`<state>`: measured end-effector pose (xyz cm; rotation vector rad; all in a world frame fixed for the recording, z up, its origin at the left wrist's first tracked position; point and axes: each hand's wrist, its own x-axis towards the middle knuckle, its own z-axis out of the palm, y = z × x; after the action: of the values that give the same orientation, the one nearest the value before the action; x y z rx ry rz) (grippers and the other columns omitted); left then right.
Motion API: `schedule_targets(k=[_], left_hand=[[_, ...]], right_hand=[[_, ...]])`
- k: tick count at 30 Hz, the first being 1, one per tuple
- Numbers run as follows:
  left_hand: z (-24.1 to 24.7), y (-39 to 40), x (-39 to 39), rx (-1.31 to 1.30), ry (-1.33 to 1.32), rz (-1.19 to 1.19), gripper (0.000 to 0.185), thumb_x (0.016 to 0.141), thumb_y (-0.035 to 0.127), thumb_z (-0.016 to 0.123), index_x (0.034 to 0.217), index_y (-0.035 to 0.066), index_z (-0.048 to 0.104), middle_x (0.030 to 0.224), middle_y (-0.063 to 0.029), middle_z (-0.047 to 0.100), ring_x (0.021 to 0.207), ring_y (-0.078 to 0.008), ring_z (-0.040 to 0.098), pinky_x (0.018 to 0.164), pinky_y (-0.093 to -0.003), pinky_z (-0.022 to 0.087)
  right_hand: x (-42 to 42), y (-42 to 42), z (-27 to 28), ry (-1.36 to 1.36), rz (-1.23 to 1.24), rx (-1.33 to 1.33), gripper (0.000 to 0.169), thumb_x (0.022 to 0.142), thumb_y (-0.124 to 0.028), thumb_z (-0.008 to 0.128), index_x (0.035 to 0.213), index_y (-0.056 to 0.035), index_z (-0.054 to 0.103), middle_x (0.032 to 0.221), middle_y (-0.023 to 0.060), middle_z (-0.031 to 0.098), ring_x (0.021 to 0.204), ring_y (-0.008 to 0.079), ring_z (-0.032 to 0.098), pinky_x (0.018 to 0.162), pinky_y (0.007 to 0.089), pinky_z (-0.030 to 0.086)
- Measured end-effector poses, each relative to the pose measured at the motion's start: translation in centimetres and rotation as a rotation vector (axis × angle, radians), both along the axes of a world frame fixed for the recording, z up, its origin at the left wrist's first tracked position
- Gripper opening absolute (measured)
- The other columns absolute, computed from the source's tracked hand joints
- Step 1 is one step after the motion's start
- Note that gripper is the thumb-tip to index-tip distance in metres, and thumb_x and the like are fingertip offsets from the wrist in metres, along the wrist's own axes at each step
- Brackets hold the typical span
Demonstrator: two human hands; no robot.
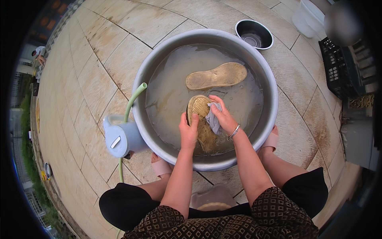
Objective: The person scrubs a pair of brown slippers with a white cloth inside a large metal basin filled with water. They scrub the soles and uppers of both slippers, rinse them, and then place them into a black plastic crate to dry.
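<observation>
Between my legs stands a large round metal basin holding cloudy water. My left hand grips the left edge of a shoe, its patterned sole facing up and its lower end dipping into the water. A crumpled grey cloth is held by my right hand against the right side of that sole. Those fingertips also touch the shoe's upper right edge. Beyond both hands a second shoe floats sole up. The uppers of both shoes are mostly hidden.
A pale blue kettle or jug touches the basin's left side. A green hose ends over the rim. Behind the basin sits a small metal bowl. Black crates and a white bucket stand right. A person sits far left.
</observation>
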<state>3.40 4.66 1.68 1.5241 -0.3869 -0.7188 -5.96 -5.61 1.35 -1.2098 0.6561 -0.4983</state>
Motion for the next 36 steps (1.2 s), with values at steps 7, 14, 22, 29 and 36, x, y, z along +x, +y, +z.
schedule_targets(k=[7, 14, 22, 29, 36], left_hand=[[-0.1, 0.4, 0.9, -0.143, 0.256, 0.291, 0.031, 0.087, 0.026, 0.045, 0.092, -0.003, 0.053, 0.085, -0.0044, 0.055, 0.076, -0.0096, 0.049, 0.068, -0.0229, 0.04], [-1.5, 0.1, 2.1, -0.117, 0.264, 0.417, 0.03, 0.086, 0.026, 0.046, 0.09, -0.003, 0.054, 0.085, -0.0042, 0.055, 0.075, -0.0102, 0.049, 0.068, -0.0239, 0.04], [-1.4, 1.1, 2.4, 0.025, 0.169, 0.521, 0.045, 0.088, 0.037, 0.036, 0.094, -0.004, 0.053, 0.09, -0.0059, 0.054, 0.082, -0.0133, 0.047, 0.076, -0.026, 0.037], [-3.2, 1.1, 2.7, 0.05, 0.221, 0.505, 0.051, 0.089, 0.039, 0.03, 0.106, -0.005, 0.048, 0.102, -0.0111, 0.052, 0.091, -0.0197, 0.05, 0.08, -0.0296, 0.039], [-4.2, 1.7, 1.7, -0.07, 0.606, 0.5, 0.045, 0.09, 0.035, 0.027, 0.102, -0.003, 0.048, 0.096, -0.0116, 0.053, 0.087, -0.0189, 0.051, 0.074, -0.0308, 0.042]], right_hand=[[2.2, 3.4, 0.1, 0.279, -0.013, -0.674, 0.05, 0.08, -0.021, 0.052, 0.121, -0.0033, 0.032, 0.115, 0.0174, 0.042, 0.107, 0.0276, 0.043, 0.089, 0.0333, 0.034], [5.8, 2.3, -3.4, 0.363, -0.337, -0.167, 0.042, 0.077, -0.033, 0.055, 0.104, -0.0048, 0.039, 0.092, 0.0211, 0.056, 0.086, 0.0385, 0.052, 0.074, 0.0405, 0.041], [0.6, 1.0, -7.1, 0.909, -0.217, -0.183, 0.054, 0.074, -0.038, 0.056, 0.111, 0.0001, 0.044, 0.104, 0.0238, 0.052, 0.096, 0.0354, 0.051, 0.081, 0.0402, 0.039], [1.7, 3.0, -5.2, 0.243, -0.397, 0.247, 0.039, 0.077, -0.032, 0.057, 0.1, 0.0, 0.054, 0.099, 0.0136, 0.056, 0.089, 0.0287, 0.052, 0.079, 0.0304, 0.04], [3.5, 6.6, 0.3, 0.387, 0.091, -0.779, 0.03, 0.071, -0.035, 0.061, 0.093, -0.0156, 0.06, 0.093, 0.0042, 0.052, 0.094, 0.0235, 0.045, 0.08, 0.0378, 0.031]])
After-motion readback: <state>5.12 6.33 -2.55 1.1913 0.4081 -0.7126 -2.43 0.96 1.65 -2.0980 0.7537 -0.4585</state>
